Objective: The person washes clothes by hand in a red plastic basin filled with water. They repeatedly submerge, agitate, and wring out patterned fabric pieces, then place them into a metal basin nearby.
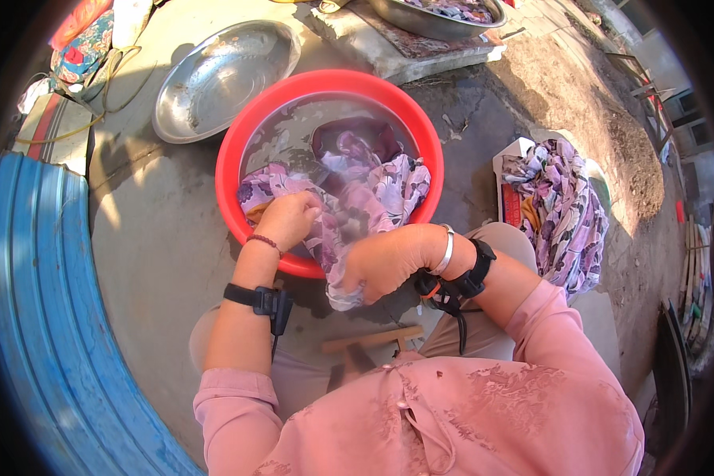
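Note:
A wet purple-and-white floral cloth [373, 186] lies partly in the cloudy water of a red plastic basin [228, 186]. Part of it is drawn up over the basin's near rim. My left hand [288, 218] is closed on the cloth near the left side of the rim. Closer to me, my right hand [379, 262] grips a bunched end of the same cloth, which pokes out below the fingers. Some fingertips of both hands are hidden. A darker purple piece of fabric [353, 133] shows in the water at the back.
An empty metal basin [214, 79] stands at the far left. Beside my right knee, more floral fabric [559, 206] is heaped over a red-and-white box [509, 182]. Another metal basin with cloth [440, 17] rests on a slab. Blue corrugated metal [44, 309] borders the left.

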Tool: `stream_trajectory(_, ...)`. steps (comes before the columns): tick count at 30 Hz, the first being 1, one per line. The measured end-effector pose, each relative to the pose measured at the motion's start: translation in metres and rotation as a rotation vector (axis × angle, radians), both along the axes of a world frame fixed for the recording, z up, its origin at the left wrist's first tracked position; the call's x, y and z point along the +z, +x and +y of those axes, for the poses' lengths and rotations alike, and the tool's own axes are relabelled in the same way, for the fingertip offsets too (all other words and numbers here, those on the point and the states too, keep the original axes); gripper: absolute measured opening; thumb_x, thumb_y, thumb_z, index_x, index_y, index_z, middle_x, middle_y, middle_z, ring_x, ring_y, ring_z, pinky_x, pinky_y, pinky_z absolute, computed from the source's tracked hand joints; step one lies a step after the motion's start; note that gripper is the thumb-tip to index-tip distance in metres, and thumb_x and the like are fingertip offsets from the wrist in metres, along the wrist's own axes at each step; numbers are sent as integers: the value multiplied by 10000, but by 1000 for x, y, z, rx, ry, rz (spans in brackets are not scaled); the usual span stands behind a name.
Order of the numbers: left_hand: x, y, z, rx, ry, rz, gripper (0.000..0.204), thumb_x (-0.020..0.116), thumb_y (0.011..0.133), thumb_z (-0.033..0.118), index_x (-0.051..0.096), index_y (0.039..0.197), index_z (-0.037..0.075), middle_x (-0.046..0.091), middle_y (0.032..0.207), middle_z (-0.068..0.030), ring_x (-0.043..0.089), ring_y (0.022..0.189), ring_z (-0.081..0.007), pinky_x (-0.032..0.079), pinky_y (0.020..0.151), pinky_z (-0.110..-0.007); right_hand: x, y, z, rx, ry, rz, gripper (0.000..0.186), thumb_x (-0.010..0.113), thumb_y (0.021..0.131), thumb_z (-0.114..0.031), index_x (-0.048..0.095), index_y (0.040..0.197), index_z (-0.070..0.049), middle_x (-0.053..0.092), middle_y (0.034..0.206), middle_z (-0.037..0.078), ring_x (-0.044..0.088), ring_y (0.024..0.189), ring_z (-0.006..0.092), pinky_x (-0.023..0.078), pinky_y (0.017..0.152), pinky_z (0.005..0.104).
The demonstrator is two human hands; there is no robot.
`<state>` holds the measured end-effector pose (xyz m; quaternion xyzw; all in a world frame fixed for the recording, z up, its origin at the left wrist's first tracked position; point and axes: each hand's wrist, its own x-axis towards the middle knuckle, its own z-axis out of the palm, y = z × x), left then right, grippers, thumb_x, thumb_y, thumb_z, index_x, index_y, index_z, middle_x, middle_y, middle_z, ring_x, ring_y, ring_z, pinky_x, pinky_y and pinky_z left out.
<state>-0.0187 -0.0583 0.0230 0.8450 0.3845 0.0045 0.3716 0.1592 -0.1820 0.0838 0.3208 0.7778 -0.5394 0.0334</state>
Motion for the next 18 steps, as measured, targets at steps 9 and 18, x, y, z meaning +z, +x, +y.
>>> stream_trajectory(9, -29, 48, -31, -266, -114, 579, 516, 723, 813, 242, 666, 1316, 141, 694, 1253, -177, 665, 1170, -344, 525, 985, -451, -8, 4, -10, -39, -98, 197, 202, 697, 840, -141, 614, 855, 43, 585, 714, 189, 536, 668, 283, 448, 665, 417)
stream_trajectory(18, -6, 19, 34, 395, -242, -167, 74, 628, 899, 88, 615, 953, 38, 630, 789, -56, 631, 678, -168, 528, 567, -321, 27, 42, 3, -217, -82, 191, 205, 712, 836, -156, 715, 974, -5, 669, 762, 77, 580, 706, 165, 476, 689, 348)
